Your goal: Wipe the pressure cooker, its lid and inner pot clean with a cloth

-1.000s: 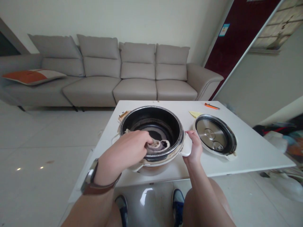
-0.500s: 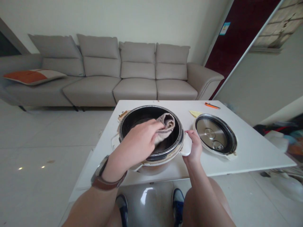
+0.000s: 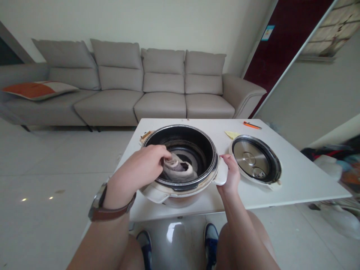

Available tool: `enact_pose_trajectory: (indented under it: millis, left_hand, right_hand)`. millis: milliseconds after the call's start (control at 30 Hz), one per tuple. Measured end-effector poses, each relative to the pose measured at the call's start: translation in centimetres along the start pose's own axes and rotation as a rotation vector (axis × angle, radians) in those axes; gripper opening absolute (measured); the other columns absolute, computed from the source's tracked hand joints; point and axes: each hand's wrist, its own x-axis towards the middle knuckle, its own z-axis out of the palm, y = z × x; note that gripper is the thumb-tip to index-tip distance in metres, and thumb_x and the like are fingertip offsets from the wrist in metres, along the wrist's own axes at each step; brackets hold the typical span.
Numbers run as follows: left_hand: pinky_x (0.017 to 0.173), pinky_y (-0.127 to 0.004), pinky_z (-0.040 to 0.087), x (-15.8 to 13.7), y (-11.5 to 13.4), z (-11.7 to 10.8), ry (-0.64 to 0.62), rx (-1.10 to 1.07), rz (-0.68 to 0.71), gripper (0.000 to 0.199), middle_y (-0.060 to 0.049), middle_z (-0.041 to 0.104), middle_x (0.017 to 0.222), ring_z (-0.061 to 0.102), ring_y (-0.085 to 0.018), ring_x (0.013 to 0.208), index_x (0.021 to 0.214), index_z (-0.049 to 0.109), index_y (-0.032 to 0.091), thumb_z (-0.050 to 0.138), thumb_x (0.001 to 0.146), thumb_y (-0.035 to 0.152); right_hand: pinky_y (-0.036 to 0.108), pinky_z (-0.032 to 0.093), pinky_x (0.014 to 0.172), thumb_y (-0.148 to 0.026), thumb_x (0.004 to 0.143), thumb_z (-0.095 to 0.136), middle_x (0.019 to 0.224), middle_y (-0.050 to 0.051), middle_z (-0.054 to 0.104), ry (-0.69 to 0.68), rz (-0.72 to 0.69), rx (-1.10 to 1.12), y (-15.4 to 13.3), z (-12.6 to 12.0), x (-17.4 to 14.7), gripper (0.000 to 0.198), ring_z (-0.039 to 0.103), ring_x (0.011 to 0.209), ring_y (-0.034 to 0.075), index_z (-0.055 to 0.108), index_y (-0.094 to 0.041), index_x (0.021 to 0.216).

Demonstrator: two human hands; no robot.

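Note:
A round cooker pot [image 3: 209,142] with a dark inside and a cream outer shell stands on the white table [image 3: 298,176]. My left hand [image 3: 140,168] grips a crumpled grey cloth [image 3: 180,168] and presses it against the near left inner wall of the pot. A brown-strapped watch sits on that wrist. My right hand [image 3: 232,174] holds the pot's white right handle [image 3: 222,174].
A round steel lid [image 3: 255,159] lies inner side up to the right of the pot. A yellow scrap [image 3: 232,134] and an orange pen [image 3: 252,126] lie further back. Behind the table stands a grey sofa [image 3: 135,86]. My knees and shoes show under the near edge.
My left hand swept the cloth from the pot's near side up to the far right wall, then back down to the near left. The right hand stayed on the handle.

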Motion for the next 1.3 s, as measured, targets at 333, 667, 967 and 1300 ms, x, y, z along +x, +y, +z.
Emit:
enact_pose_trajectory:
  millis: [333, 667, 967, 1300]
  left_hand:
    - [0.093, -0.035, 0.052, 0.3, 4.7, 1.7, 0.110, -0.065, 0.141, 0.043, -0.007, 0.073, 0.111, 0.068, -0.024, 0.105, 0.113, 0.074, 0.025, 0.047, 0.087, 0.004]
    - [0.079, -0.029, 0.049, 0.4, 0.5, 1.3, -0.162, -0.055, 0.147, 0.037, -0.005, 0.074, 0.090, 0.068, -0.020, 0.088, 0.079, 0.077, 0.024, 0.048, 0.074, 0.001]
    - [0.095, -0.037, 0.052, 0.8, -0.3, -0.1, 0.317, -0.056, 0.007, 0.039, -0.005, 0.076, 0.115, 0.069, -0.026, 0.106, 0.111, 0.076, 0.023, 0.047, 0.086, 0.014]
    - [0.102, -0.039, 0.052, 2.6, 4.1, -2.3, 0.554, 0.232, -0.079, 0.040, -0.010, 0.072, 0.118, 0.068, -0.028, 0.112, 0.122, 0.070, 0.022, 0.046, 0.091, 0.013]
  right_hand:
    - [0.027, 0.034, 0.057, -0.037, 0.070, 0.075, 0.067, -0.006, 0.057, -0.009, 0.000, 0.008, 0.3, 0.0, 0.2, 0.021, 0.049, 0.060, 0.011, 0.062, -0.021, 0.072]
    - [0.027, 0.034, 0.058, -0.038, 0.069, 0.074, 0.067, -0.005, 0.059, 0.003, 0.008, -0.002, 0.3, -0.2, 0.2, 0.023, 0.049, 0.061, 0.012, 0.062, -0.020, 0.072]
    - [0.027, 0.034, 0.058, -0.036, 0.068, 0.073, 0.065, -0.004, 0.058, 0.012, -0.014, -0.008, 0.0, 0.1, 0.1, 0.020, 0.049, 0.060, 0.012, 0.062, -0.019, 0.069]
    - [0.027, 0.035, 0.059, -0.031, 0.067, 0.068, 0.064, -0.005, 0.058, -0.001, 0.034, 0.077, -0.3, 0.6, -0.4, 0.013, 0.050, 0.061, 0.013, 0.061, -0.020, 0.066]
